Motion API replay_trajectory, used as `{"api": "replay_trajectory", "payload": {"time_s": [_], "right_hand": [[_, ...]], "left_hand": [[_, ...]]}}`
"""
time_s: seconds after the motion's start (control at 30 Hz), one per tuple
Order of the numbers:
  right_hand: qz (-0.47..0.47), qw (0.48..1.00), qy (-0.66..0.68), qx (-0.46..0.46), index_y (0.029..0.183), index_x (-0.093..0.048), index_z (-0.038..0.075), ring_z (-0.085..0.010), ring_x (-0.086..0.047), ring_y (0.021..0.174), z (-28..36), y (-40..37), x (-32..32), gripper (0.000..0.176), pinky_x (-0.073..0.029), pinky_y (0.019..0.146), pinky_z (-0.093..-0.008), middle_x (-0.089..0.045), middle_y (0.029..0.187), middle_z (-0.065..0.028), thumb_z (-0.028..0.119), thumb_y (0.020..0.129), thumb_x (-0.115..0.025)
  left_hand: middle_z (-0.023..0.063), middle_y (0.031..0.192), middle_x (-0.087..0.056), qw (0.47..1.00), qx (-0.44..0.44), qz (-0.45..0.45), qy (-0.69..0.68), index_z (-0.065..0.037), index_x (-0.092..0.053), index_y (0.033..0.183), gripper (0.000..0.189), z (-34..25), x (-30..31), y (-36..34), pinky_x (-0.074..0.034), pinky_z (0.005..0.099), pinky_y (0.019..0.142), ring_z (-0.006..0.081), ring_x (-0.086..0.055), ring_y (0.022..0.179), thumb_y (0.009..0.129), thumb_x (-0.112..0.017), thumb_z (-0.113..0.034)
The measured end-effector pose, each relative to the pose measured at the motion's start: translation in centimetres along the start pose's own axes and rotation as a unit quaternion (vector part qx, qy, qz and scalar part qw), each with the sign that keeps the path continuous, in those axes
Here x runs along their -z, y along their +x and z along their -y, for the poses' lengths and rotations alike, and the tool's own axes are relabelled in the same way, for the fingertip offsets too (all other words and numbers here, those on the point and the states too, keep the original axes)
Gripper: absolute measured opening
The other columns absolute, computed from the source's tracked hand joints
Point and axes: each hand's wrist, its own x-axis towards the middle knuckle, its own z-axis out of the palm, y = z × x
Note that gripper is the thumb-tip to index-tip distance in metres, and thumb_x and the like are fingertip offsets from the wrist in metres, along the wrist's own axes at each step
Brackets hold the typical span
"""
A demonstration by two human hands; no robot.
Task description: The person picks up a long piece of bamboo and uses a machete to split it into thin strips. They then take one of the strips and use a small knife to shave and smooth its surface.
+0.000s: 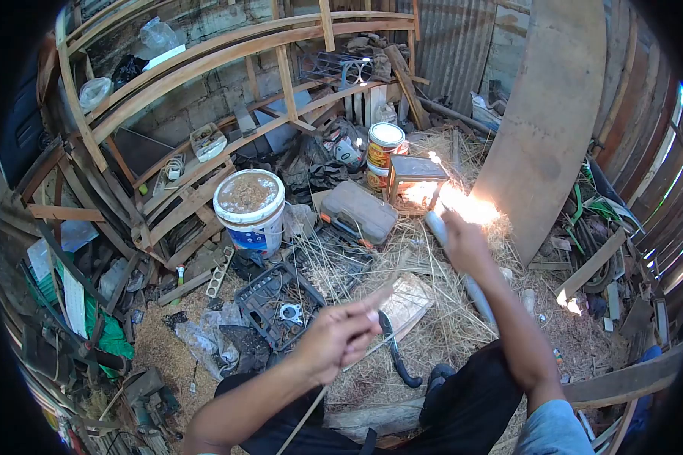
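My left hand (pixel 338 341) is closed in a pinch around a thin pale strip (pixel 305 419), like split bamboo or wood. The strip runs from beyond my fingertips down past my wrist toward my lap. My right hand (pixel 464 241) is raised farther forward with its fingers curled in; I cannot tell what they hold. A pale bluish rounded object (pixel 436 227) shows right beside those fingers. Between my hands a flat wooden board (pixel 408 303) lies among straw-like shavings. A tool with a curved black handle (pixel 397 356) rests against the board's near side.
Ahead stand a white bucket (pixel 249 205), a grey tool case (pixel 359 211) and a paint can (pixel 385 148). An opened black case (pixel 275 307) lies left. A tall plank (pixel 542 114) leans at the right. Bright sunlight hits the straw near a framed box (pixel 417 168).
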Motion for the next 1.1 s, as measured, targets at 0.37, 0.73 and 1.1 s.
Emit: {"api": "replay_trajectory", "payload": {"time_s": [0.37, 0.73, 1.1], "right_hand": [[0.069, 0.93, 0.205, 0.297, 0.146, -0.041, 0.015, -0.025, -0.059, 0.056, 10.2, -5.2, 0.4, 0.064, -0.048, 0.051, -0.0346, -0.06, 0.072, -0.0088, 0.004, 0.085, -0.057], [0.005, 0.972, 0.031, 0.232, 0.144, -0.045, 0.02, -0.0266, -0.062, 0.059, 6.8, -2.7, 0.6, 0.061, -0.049, 0.054, -0.038, -0.062, 0.071, -0.01, 0.008, 0.086, -0.059], [0.015, 0.985, 0.033, 0.169, 0.146, -0.04, 0.022, -0.034, -0.062, 0.064, 5.9, -1.3, -1.6, 0.058, -0.049, 0.06, -0.044, -0.063, 0.072, -0.0172, 0.01, 0.091, -0.055]], "left_hand": [[0.0, 0.071, -0.046, 0.994, -0.007, 0.018, -0.105, -0.007, -0.053, 0.117, 0.022, -1.2, 1.5, 0.9, -0.02, 0.017, 0.033, 0.0035, -0.03, 0.045, 0.097, -0.045, -0.01], [-0.0002, 0.078, -0.041, 0.991, 0.007, 0.07, -0.113, -0.017, -0.029, 0.151, 0.055, -0.4, 1.5, 1.6, -0.019, 0.0151, 0.033, 0.0026, -0.026, 0.047, 0.098, -0.04, -0.005], [-0.0013, 0.075, -0.041, 0.992, -0.013, 0.055, -0.112, -0.014, -0.024, 0.152, 0.057, -1.0, 2.1, 4.9, -0.02, 0.0155, 0.032, 0.0026, -0.027, 0.046, 0.098, -0.039, -0.005]]}}
